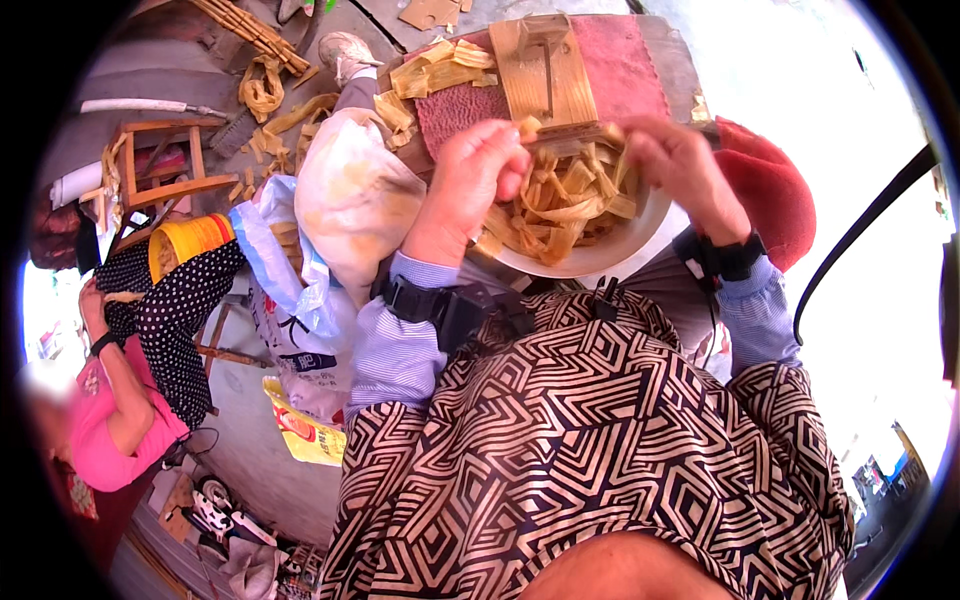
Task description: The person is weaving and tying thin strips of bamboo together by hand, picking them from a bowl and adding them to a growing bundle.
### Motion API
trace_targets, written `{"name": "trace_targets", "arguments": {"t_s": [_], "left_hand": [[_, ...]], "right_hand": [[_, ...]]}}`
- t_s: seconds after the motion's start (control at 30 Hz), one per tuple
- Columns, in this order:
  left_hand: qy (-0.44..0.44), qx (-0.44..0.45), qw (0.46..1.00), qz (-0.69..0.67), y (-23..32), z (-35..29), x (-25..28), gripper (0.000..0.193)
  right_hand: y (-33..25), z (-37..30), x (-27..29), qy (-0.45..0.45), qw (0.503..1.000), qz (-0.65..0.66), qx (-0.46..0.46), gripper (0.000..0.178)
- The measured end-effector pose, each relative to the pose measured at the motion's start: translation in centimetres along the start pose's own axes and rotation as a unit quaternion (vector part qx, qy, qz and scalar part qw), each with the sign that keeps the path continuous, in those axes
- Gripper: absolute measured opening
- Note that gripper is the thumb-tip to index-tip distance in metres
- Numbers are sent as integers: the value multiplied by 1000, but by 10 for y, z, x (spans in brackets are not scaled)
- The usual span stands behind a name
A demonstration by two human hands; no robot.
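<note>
L hand [476,170] (curled) w/ strip [529,127]

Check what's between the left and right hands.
Head view: tan strips heaped in a white bowl lie between the left hand and right hand; a wooden board sits just beyond.

Right hand [688,172]: motion-blurred, fingertips indistinct
White basin [652,228]: far rim hidden
Cane bundle [252,34]: cut off by top edge
</note>
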State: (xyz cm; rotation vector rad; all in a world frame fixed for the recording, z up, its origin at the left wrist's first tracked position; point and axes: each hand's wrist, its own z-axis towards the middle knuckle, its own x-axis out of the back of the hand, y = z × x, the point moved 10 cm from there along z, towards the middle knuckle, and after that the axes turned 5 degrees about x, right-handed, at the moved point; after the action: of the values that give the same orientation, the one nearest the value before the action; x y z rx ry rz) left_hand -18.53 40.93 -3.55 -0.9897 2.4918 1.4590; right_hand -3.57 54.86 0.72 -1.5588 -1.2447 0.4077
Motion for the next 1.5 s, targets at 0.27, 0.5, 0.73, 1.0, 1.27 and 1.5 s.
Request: {"name": "trace_targets", "arguments": {"t_s": [0.27, 0.5, 0.73, 1.0, 1.27, 1.5], "left_hand": [[-167, -41, 984, -38, 30, -72, -77, 28], [-246, -316, 915, -59, 126, -243, -169, 28], [-359, -369, 854, -67, 132, -233, -177, 42], [-327, -332, 867, 177, 89, -187, -145, 24], [-26, -235, 855, 462, 10, -63, -74, 50], [-177, -320, 773, 519, 32, -106, -142, 29]], "right_hand": [[41, 14, -26, -23, 942, -298, 149, 16], [47, 27, -6, 70, 911, -358, 192, 19], [57, 25, -37, 12, 835, -533, 134, 23], [4, -24, -31, 12, 854, -430, 293, 9], [-46, -89, -29, -140, 972, -66, 179, 12], [-62, -113, -12, -137, 955, 248, 88, 19]]}}
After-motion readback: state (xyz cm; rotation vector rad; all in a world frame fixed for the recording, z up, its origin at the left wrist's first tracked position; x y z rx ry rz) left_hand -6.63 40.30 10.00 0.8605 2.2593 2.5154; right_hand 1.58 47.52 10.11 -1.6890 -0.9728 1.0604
